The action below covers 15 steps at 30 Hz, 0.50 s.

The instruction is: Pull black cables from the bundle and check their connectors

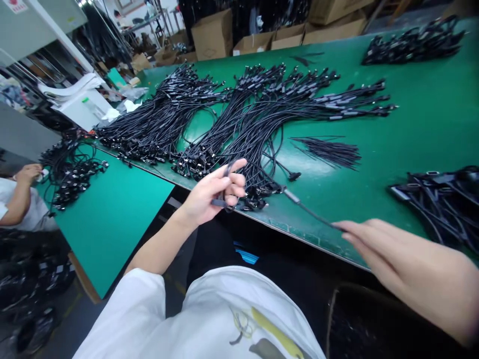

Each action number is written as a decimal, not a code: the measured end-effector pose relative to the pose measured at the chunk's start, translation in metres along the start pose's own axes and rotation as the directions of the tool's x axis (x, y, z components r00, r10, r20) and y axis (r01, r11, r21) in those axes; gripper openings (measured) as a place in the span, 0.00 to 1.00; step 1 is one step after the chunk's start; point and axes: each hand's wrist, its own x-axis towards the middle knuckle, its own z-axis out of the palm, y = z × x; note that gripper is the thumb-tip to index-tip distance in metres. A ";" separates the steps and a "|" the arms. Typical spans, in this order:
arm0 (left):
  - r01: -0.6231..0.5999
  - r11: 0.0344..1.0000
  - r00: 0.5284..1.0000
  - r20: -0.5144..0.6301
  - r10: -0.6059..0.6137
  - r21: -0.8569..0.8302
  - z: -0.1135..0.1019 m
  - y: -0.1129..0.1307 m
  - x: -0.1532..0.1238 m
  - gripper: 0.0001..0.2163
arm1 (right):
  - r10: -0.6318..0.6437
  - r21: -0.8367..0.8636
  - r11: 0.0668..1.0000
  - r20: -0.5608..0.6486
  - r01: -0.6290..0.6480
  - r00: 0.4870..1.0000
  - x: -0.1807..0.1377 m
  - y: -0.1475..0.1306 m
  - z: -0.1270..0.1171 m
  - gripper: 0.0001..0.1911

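My right hand point(392, 259) pinches the thin end of a black cable point(316, 215), drawn out above the near edge of the green table. A grey sleeve point(292, 195) sits on this cable, to the left of my fingertips. My left hand point(217, 194) is curled round a dark cable piece point(219, 203) with its index finger stretched forward. Whether both hands hold the same cable I cannot tell. Just beyond my left hand lies a large bundle of black cables point(254, 124), with connectors at the ends and grey sleeves near the far ends.
Another cable bundle point(149, 114) lies further left on the green table point(374, 194). Thin black strips point(329, 150) lie in a pile past the right hand. More black cables point(445, 199) are at the right edge. A co-worker's hand point(28, 173) touches cables at the left.
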 end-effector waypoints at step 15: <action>0.062 0.995 0.958 0.275 -0.080 0.072 0.031 -0.058 0.003 0.16 | 0.350 0.841 0.500 0.022 -0.207 0.936 0.062 -0.034 0.047 0.20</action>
